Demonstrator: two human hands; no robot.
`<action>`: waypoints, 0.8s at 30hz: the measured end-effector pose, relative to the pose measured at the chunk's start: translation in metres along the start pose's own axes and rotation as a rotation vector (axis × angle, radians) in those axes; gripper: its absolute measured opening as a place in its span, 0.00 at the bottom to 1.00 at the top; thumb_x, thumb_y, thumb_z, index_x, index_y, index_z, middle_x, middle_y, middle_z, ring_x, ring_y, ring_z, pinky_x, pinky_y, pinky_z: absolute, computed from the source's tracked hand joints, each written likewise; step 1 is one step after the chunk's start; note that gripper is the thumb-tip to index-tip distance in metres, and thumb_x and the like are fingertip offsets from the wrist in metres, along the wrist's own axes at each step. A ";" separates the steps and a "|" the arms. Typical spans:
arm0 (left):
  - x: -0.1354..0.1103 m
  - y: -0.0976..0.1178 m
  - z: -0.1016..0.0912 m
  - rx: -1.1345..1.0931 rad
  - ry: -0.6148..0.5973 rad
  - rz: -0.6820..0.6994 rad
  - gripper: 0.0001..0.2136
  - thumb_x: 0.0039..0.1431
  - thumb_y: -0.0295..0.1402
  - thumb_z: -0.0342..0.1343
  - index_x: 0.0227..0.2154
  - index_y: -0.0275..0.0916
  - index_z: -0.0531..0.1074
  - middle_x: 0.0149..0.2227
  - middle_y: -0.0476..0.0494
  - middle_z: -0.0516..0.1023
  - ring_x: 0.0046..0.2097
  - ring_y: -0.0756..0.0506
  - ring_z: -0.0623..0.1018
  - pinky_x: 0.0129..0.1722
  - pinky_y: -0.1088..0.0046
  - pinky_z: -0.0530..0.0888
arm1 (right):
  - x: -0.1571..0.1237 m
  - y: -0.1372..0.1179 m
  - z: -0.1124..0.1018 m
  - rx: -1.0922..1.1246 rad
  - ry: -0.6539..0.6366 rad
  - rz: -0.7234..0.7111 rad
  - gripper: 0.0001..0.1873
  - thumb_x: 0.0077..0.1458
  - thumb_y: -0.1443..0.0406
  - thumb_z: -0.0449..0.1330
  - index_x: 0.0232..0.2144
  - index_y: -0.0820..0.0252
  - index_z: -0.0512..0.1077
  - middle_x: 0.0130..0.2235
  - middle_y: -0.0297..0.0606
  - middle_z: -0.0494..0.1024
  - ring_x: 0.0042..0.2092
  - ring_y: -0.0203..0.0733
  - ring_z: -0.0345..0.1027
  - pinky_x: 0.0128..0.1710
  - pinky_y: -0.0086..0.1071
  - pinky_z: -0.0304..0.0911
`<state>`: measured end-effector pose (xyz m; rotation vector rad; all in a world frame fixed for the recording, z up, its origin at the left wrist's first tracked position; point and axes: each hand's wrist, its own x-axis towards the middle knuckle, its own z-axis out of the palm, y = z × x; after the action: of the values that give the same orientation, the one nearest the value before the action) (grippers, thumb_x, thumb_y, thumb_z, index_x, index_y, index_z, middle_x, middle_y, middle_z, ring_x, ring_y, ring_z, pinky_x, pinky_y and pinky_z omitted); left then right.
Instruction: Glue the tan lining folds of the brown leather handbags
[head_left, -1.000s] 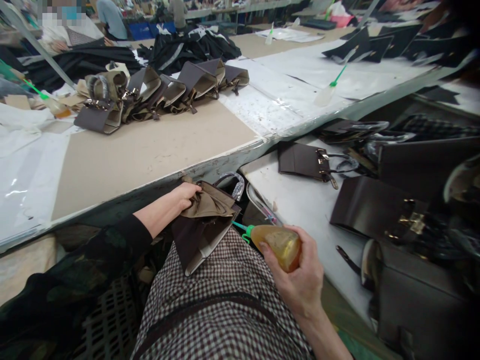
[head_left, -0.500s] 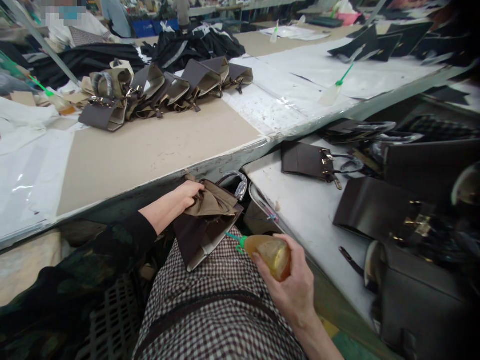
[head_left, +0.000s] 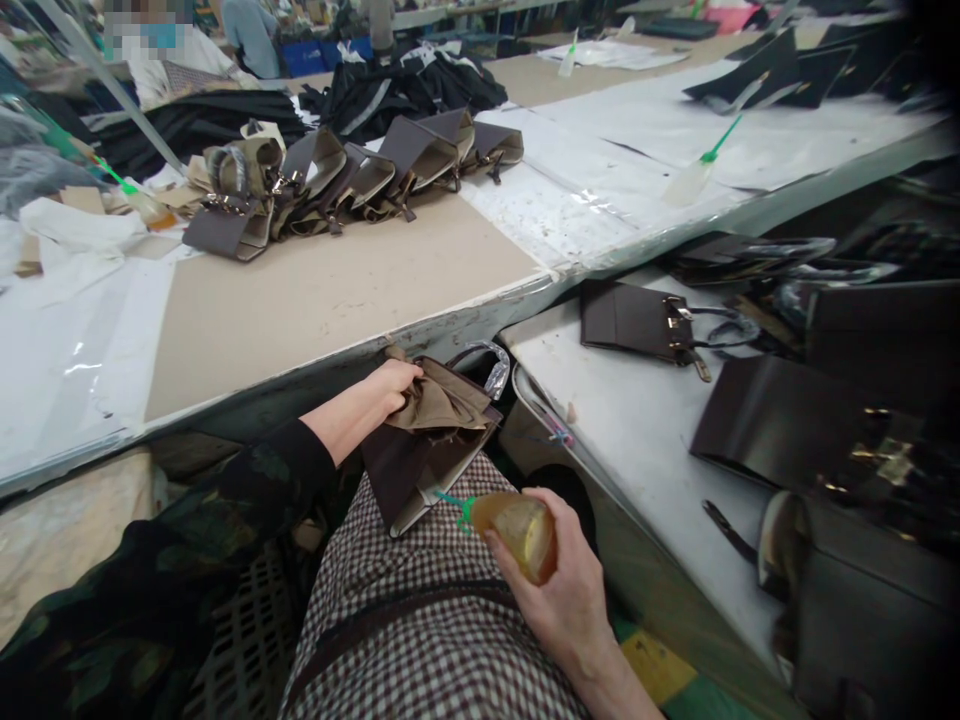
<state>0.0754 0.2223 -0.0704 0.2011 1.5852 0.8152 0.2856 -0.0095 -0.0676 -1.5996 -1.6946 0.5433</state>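
Observation:
A dark brown handbag (head_left: 401, 465) with a tan lining rests on my lap, its open edge turned toward me. My left hand (head_left: 386, 388) is closed on the lining at its upper left. The plastic-wrapped handle (head_left: 496, 368) sticks out behind. In my right hand (head_left: 566, 570) is a squeeze bottle (head_left: 514, 530) of amber liquid, lying nearly level. Its thin green nozzle points left, with the tip at the bag's pale lower edge; whether it touches cannot be made out. A checked apron (head_left: 427, 640) covers my lap.
Several unfinished brown bags (head_left: 367, 175) stand in a row on the worktable (head_left: 337, 290). More bags (head_left: 772, 420) lie on a white side table (head_left: 622, 420) at right. Other squeeze bottles (head_left: 690, 180) stand farther back. A person (head_left: 176, 65) is across the table.
The bottle has moved left and down, bringing its nozzle from the bag's inner side to its lower edge. My left hand keeps its hold on the lining. The view has shifted slightly.

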 end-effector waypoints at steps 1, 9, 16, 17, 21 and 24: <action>-0.001 0.000 0.000 0.015 0.002 -0.008 0.15 0.67 0.35 0.58 0.53 0.36 0.71 0.52 0.39 0.76 0.47 0.42 0.79 0.45 0.59 0.80 | -0.001 0.000 0.002 0.002 -0.004 0.008 0.25 0.58 0.53 0.64 0.52 0.56 0.64 0.46 0.44 0.76 0.45 0.50 0.75 0.44 0.41 0.74; -0.002 0.000 -0.003 0.071 0.019 -0.028 0.14 0.67 0.35 0.58 0.52 0.36 0.72 0.50 0.40 0.77 0.44 0.43 0.80 0.42 0.62 0.80 | -0.009 0.003 0.009 0.085 -0.041 0.167 0.26 0.57 0.51 0.64 0.52 0.55 0.65 0.47 0.44 0.76 0.46 0.52 0.74 0.48 0.47 0.72; -0.013 0.004 -0.010 -0.004 0.029 0.027 0.13 0.67 0.35 0.59 0.52 0.36 0.72 0.50 0.40 0.77 0.45 0.43 0.80 0.43 0.61 0.80 | -0.005 0.002 0.003 0.342 -0.075 0.465 0.26 0.51 0.50 0.67 0.48 0.55 0.69 0.41 0.40 0.79 0.38 0.50 0.75 0.36 0.42 0.73; -0.018 0.006 -0.012 -0.023 0.033 0.047 0.13 0.67 0.34 0.58 0.51 0.35 0.72 0.49 0.40 0.77 0.44 0.43 0.80 0.42 0.62 0.80 | -0.002 0.001 0.000 0.411 -0.078 0.514 0.26 0.51 0.50 0.67 0.48 0.55 0.69 0.38 0.38 0.78 0.34 0.49 0.74 0.31 0.40 0.73; -0.042 0.018 -0.027 -0.126 0.062 0.164 0.09 0.67 0.33 0.58 0.47 0.34 0.74 0.44 0.43 0.79 0.39 0.47 0.80 0.37 0.67 0.81 | 0.011 0.003 -0.022 0.650 -0.016 0.640 0.25 0.52 0.50 0.67 0.48 0.54 0.69 0.29 0.31 0.74 0.21 0.38 0.61 0.17 0.32 0.61; -0.055 0.022 -0.043 -0.219 0.092 0.266 0.04 0.67 0.28 0.58 0.40 0.32 0.75 0.36 0.44 0.80 0.34 0.48 0.81 0.35 0.69 0.81 | 0.019 0.013 -0.038 0.556 0.051 0.598 0.26 0.52 0.50 0.67 0.48 0.56 0.69 0.32 0.34 0.76 0.25 0.40 0.66 0.21 0.32 0.65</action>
<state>0.0401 0.1909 -0.0145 0.2216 1.5602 1.2121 0.3231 0.0040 -0.0481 -1.6472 -0.8813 1.1406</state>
